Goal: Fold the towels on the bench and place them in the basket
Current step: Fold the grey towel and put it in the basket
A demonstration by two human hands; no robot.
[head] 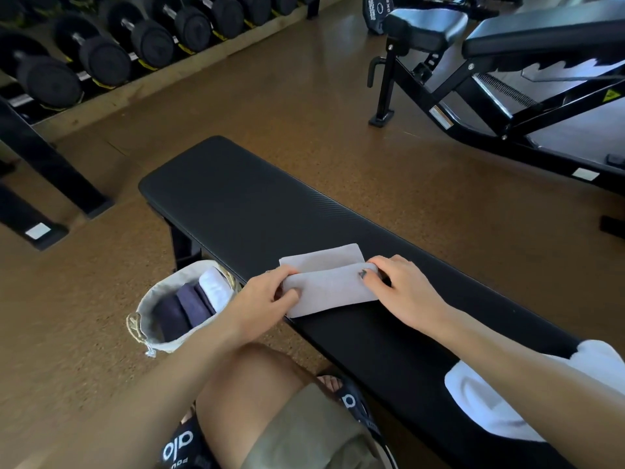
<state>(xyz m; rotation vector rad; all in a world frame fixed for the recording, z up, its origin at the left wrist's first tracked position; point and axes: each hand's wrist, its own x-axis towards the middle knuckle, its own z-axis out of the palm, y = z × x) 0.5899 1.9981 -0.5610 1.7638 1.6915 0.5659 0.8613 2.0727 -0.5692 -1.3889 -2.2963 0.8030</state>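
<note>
A small light grey towel (329, 286) lies partly folded on the black flat bench (243, 211), its near layer doubled over the far one. My left hand (267, 296) pinches the towel's left end and my right hand (402, 292) pinches its right end. A pale fabric basket (148, 306) stands on the floor left of the bench, holding folded dark purple towels (182, 309) and a white towel (214, 286). Another white towel (487, 401) lies on the bench near my right forearm, partly hidden by the arm.
A dumbbell rack (101, 52) runs along the far left. An adjustable black bench (490, 62) stands at the far right. Brown cork-like floor (304, 96) lies between them. My knee and sandalled feet are below the bench edge.
</note>
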